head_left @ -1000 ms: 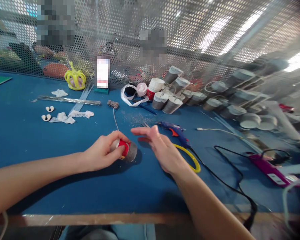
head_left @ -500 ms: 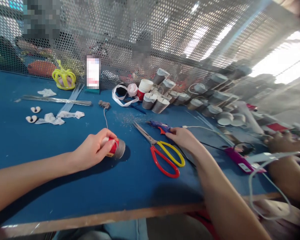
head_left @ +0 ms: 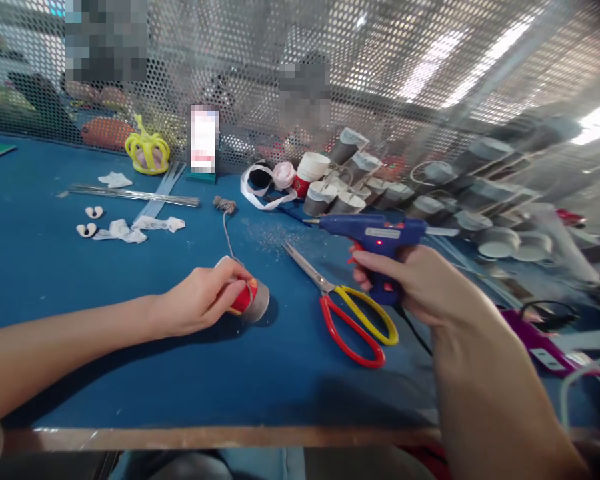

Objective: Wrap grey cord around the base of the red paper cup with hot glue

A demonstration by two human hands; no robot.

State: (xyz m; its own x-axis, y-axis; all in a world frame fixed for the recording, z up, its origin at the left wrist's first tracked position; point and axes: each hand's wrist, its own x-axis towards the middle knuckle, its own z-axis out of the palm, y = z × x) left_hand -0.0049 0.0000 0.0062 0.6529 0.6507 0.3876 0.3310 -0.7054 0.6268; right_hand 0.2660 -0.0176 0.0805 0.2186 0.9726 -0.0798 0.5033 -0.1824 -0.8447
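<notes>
My left hand [head_left: 213,297] is closed around a small red paper cup [head_left: 258,301] lying on its side, with grey cord wound at one end. From under those fingers the grey cord [head_left: 227,233] runs to a small bundle at the back. My right hand [head_left: 405,273] grips a blue hot glue gun [head_left: 375,230] by its handle, a finger at the orange trigger. The gun is off the table, its nozzle pointing left and a red light lit on its side. Between the hands lie scissors [head_left: 325,285] with one red and one yellow handle.
Several grey-wrapped cups [head_left: 350,203] stand and lie at the back right. A phone [head_left: 203,140] leans on a stand before the mesh panel. Metal wires [head_left: 135,195], white scraps [head_left: 123,231] and a yellow basket-like ornament [head_left: 148,155] lie left. A purple power strip [head_left: 545,347] sits right.
My right hand has lifted the glue gun from the table and now holds it upright by the handle. My left hand still holds the cup. The view has shifted slightly left.
</notes>
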